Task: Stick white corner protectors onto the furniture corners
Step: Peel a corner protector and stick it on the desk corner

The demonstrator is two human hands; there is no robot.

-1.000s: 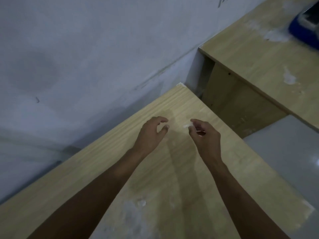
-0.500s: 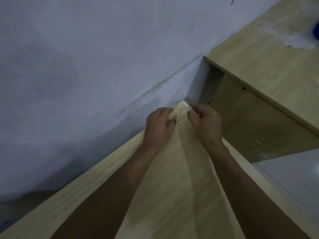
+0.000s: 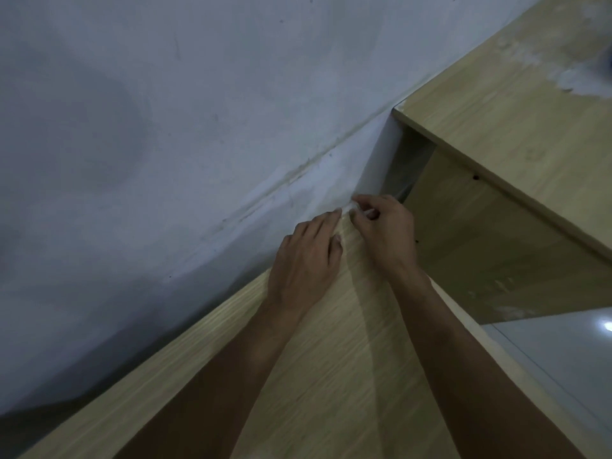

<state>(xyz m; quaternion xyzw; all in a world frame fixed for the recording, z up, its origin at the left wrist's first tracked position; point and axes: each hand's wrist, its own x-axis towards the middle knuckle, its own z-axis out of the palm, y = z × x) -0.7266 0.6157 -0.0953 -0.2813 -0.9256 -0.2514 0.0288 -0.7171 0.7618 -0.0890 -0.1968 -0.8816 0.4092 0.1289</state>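
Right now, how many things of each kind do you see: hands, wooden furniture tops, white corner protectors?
hands: 2, the left hand and the right hand
wooden furniture tops: 2, near top, far top
white corner protector: 1
Total: 5

— Any lettering, label or number you can read from where you stand?

— None. The wooden tabletop under my arms shows only grain, the wall carries scuffs and stains (no writing among them), and the wooden desk to my right bears pale smears, 0 legible marks.
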